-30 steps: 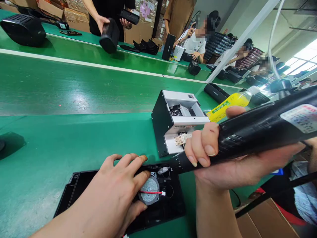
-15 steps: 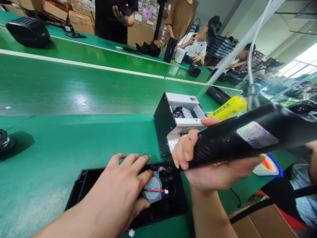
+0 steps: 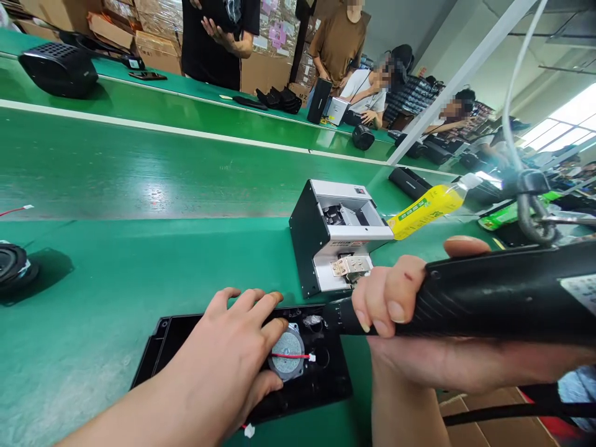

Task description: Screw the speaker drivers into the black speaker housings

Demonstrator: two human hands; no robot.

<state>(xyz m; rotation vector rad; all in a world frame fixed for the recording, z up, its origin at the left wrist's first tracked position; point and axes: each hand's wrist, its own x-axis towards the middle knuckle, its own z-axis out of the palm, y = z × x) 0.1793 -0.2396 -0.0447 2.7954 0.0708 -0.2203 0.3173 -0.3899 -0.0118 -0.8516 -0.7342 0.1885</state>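
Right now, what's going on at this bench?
A person at a green bench has the left hand pressed flat on a black housing, fingers beside a round grey speaker part with a red wire across it. The right hand grips a black electric screwdriver, held nearly level with its tip at the housing's top edge. A white and black screw feeder box stands just behind. Other people work along the far bench.
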